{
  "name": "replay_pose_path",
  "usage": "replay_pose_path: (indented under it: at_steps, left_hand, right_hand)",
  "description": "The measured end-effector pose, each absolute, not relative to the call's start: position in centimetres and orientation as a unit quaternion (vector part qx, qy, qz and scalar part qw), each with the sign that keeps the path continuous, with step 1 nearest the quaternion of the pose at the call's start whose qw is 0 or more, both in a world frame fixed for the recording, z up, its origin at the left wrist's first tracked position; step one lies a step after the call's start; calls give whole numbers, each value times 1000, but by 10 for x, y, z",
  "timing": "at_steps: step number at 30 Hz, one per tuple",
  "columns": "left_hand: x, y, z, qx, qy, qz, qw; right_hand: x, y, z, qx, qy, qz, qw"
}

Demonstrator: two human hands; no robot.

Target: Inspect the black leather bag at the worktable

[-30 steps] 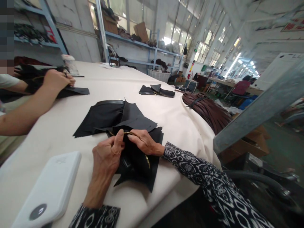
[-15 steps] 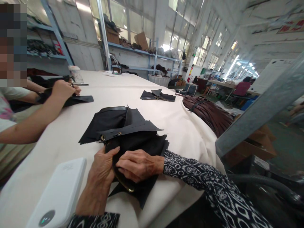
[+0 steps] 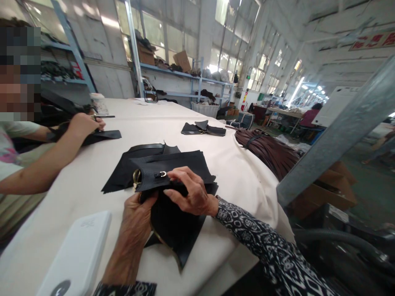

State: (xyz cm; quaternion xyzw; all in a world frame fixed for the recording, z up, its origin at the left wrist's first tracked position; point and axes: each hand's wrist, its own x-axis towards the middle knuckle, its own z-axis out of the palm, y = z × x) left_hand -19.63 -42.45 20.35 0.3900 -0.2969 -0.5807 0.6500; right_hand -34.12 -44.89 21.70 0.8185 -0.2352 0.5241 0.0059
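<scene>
A long cream-covered counter (image 3: 185, 127) runs toward the far wall, where blue metal shelving (image 3: 173, 72) holds cardboard boxes (image 3: 182, 61) under tall bright windows (image 3: 228, 49); at right, a grey steel beam (image 3: 336, 135) slants across a lit, white-walled workshop

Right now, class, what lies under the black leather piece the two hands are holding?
Under the black leather piece lie more black pieces on the cream table cover, with a zipper edge below the left hand. The right hand and the piece hide the rest.
</scene>
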Motion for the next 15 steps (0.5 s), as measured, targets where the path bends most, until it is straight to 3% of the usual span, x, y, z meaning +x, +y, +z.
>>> replay_pose_path:
  at_steps: [4,8,15]
  left_hand:
    - [-196,-425,210,318,-247,-627,667]
    - [-197,-429,213,304,-171,-652,674]
    - [-206,-437,185,364,-252,-697,564]
  right_hand:
    - [-334,-458,203,840,-266,474,7]
    - [-342,-483,194,822,-344,448,-72]
    - [-346,-499,186,815,-403,362,-205]
